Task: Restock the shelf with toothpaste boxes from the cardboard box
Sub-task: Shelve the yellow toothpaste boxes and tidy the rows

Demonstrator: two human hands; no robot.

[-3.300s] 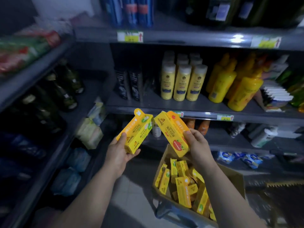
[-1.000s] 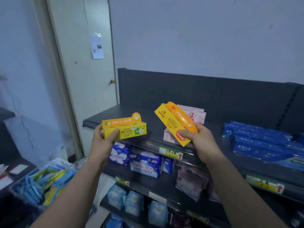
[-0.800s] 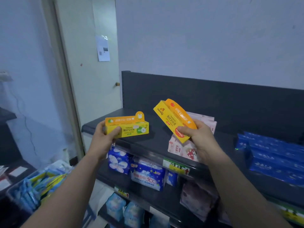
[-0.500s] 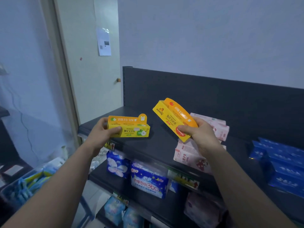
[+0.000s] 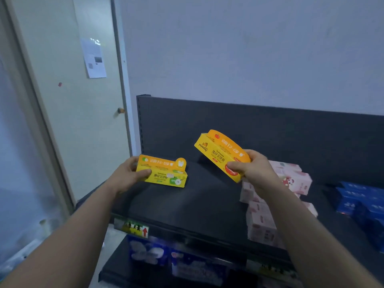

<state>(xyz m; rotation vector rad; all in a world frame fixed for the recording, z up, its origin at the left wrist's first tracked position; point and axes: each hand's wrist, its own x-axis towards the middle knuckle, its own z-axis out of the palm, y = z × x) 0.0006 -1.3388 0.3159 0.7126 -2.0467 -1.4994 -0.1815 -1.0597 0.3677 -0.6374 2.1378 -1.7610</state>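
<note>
The left hand (image 5: 126, 175) is holding a yellow toothpaste box (image 5: 163, 172) over the dark shelf (image 5: 187, 206). The right hand (image 5: 252, 170) is gripping a tilted orange-topped box (image 5: 220, 151).

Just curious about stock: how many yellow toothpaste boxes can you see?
2: the level box in the left hand at the shelf, the tilted box in the right hand. Others may hide behind.

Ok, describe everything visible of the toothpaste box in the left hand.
The yellow toothpaste box looks like printed cardboard: orange top band with a rounded tab, dark lettering, a green apple near its right end. It is roughly level, long face toward the camera. The left hand holds its left end, thumb on the front. It is low over the dark shelf; contact cannot be told.
</note>
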